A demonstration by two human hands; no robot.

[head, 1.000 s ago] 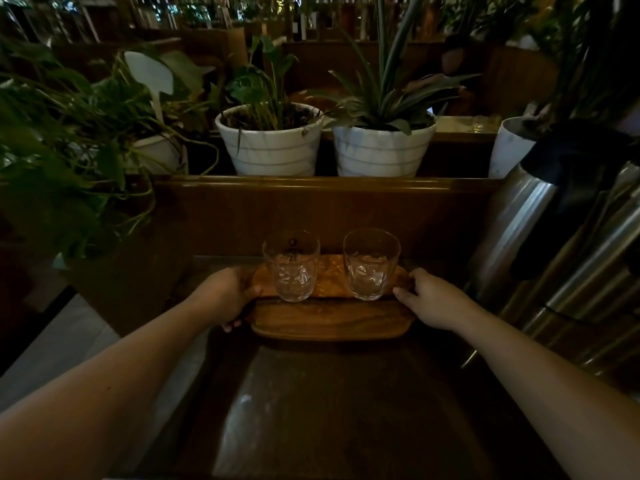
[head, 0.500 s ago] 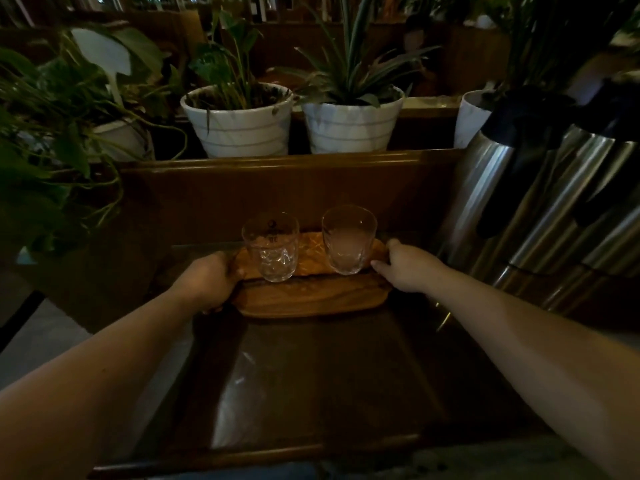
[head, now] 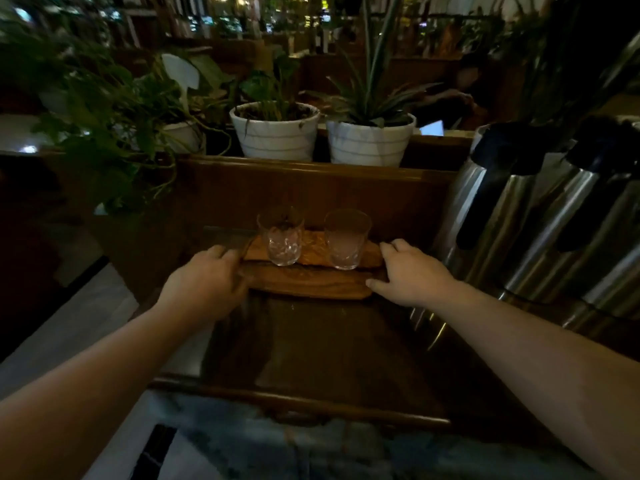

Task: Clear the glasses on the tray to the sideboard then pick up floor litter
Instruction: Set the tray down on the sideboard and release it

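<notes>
A wooden tray (head: 311, 284) rests on the dark sideboard top (head: 329, 351), near its back panel. Two clear glasses stand upright on the tray's far half, one on the left (head: 281, 242) and one on the right (head: 346, 240). My left hand (head: 204, 282) curls over the tray's left end. At the right end, my right hand (head: 412, 271) clasps the tray, thumb along the near edge and fingers at the far corner. No floor litter is visible.
Tall steel thermos flasks (head: 491, 216) (head: 568, 230) crowd the sideboard's right side, close to my right hand. Two white plant pots (head: 275, 135) (head: 369, 140) stand on the ledge behind. Leafy plants hang at left above pale floor (head: 79, 323). A person (head: 460, 95) sits far back.
My view has pulled back, so the sideboard's front edge now shows. The tray and glasses stay at the back of the top, with both hands still at its ends.
</notes>
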